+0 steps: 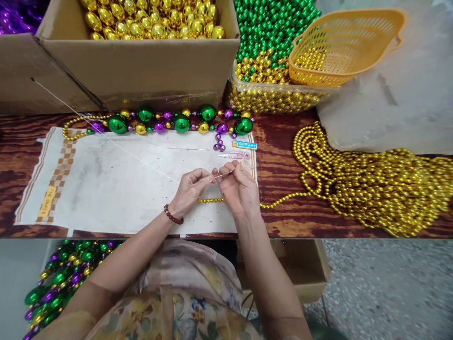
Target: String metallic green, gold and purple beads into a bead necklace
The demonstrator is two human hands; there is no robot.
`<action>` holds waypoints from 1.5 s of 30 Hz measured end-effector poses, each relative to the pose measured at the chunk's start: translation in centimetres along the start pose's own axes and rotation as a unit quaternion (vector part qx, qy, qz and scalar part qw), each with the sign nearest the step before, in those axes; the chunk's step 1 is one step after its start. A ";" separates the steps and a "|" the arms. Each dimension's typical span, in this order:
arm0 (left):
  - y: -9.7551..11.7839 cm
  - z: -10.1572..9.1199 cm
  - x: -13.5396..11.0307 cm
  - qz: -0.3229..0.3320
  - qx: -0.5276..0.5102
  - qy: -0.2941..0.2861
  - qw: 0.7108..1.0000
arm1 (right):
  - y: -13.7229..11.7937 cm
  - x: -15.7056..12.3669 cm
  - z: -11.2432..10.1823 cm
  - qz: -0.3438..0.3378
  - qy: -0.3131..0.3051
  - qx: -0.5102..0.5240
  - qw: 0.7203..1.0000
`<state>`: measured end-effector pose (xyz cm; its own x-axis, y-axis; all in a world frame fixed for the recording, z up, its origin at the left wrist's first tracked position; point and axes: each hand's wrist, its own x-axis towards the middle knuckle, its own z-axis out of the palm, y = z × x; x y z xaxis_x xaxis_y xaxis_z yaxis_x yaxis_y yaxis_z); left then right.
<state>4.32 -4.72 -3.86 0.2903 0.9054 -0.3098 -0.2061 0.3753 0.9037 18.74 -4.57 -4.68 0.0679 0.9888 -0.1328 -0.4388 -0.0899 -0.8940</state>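
My left hand, with a dark bead bracelet at its wrist, is pinched shut on one end of a thin needle. The fingers of my right hand close on its other end. A white thread runs from my left hand up and left to a dark tip over the cardboard box. Beneath my hands, a gold bead strand crosses the white towel. Just beyond lie thread snips, a blue-and-orange packet, small purple beads and a second thin needle.
Along the towel's far edge lies a necklace of green, gold and purple beads. Behind it stands a cardboard box of gold balls. A bin of small beads holds an orange basket. Gold strands are heaped at right.
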 end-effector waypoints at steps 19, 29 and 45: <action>4.7 -2.4 -0.9 0.105 0.010 0.038 0.994 | 0.8 -2.5 2.8 0.017 -0.177 -0.241 0.954; 7.3 -4.6 -2.1 0.068 0.538 -0.110 0.833 | 0.6 -3.3 3.9 -0.204 -0.184 -0.498 0.822; 9.3 -9.1 -7.3 -0.223 0.217 -0.167 0.936 | -4.0 -5.5 -7.3 -0.122 -0.228 -0.741 0.620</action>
<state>-8.20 -6.00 4.09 0.5482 0.5378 -0.6405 0.3830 0.5194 0.7639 26.66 -10.49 -3.53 -0.4378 0.8953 -0.0826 0.8624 0.3921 -0.3201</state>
